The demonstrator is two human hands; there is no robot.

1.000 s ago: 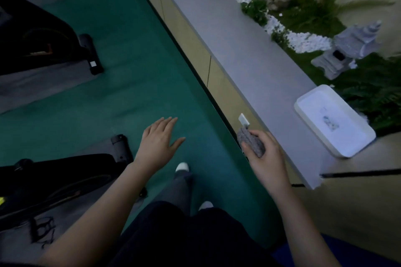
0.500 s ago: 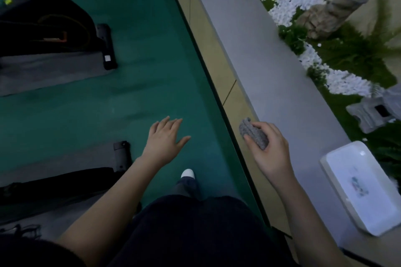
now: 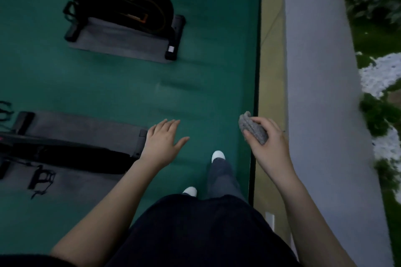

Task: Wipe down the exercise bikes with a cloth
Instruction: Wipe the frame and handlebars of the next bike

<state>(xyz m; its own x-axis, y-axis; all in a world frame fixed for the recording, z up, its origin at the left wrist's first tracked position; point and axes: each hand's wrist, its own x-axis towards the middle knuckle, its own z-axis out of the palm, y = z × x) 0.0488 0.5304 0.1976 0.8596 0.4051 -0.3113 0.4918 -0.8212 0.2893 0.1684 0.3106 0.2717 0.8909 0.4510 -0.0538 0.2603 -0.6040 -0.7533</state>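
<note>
My right hand (image 3: 269, 145) grips a folded grey cloth (image 3: 252, 130), held in the air beside the low wall. My left hand (image 3: 162, 141) hovers flat with fingers spread and holds nothing, just past the end of a grey mat (image 3: 86, 128). One black exercise bike (image 3: 121, 0) stands on its own grey mat at the upper left. The base of a second black bike (image 3: 60, 154) lies at the left edge, mostly cut off. Neither hand touches a bike.
Green carpet (image 3: 195, 84) covers the floor between the bikes and the wall. A long grey ledge (image 3: 321, 93) on yellow panels runs along the right, with plants and white pebbles (image 3: 382, 76) behind it. My legs and white shoes (image 3: 218, 155) show below.
The view has turned left along the floor; the white tray on the ledge has left the frame and the upper bike has come fully into sight. Both hands keep their pose.
</note>
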